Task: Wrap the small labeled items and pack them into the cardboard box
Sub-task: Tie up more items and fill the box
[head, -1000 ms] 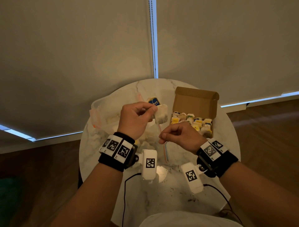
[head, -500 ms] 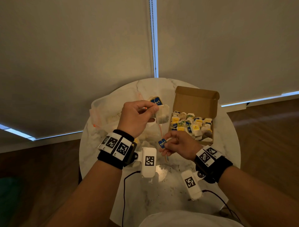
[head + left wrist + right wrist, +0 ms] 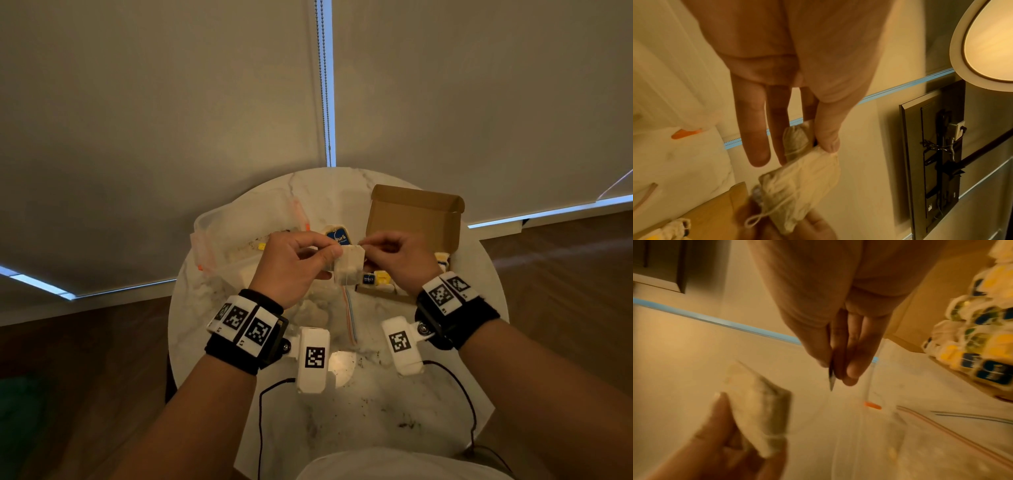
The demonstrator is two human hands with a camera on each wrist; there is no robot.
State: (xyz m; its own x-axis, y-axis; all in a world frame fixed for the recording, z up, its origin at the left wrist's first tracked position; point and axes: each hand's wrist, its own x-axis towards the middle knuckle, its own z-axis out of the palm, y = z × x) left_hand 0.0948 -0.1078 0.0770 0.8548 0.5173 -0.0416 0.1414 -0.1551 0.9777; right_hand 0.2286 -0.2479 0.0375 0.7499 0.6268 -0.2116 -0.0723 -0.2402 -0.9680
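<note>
Pinching tea bag (image 3: 348, 265) upright in left hand (image 3: 294, 265); right hand (image 3: 394, 255) fingers nipping tag (image 3: 831, 378) just right, box (image 3: 412, 219) beyond.

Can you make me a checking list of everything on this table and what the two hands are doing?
Surface: round marble table, with dark crumbs.
Job's things: tea bag held up; cardboard box open, wrapped tea bags inside.
Clutter: clear plastic tub; zip bag.
Hands: left hand pinches the tea bag; right hand pinches its tag.
Cables: black wires from wrist cameras.
Surroundings: window blinds, wooden floor.
</note>
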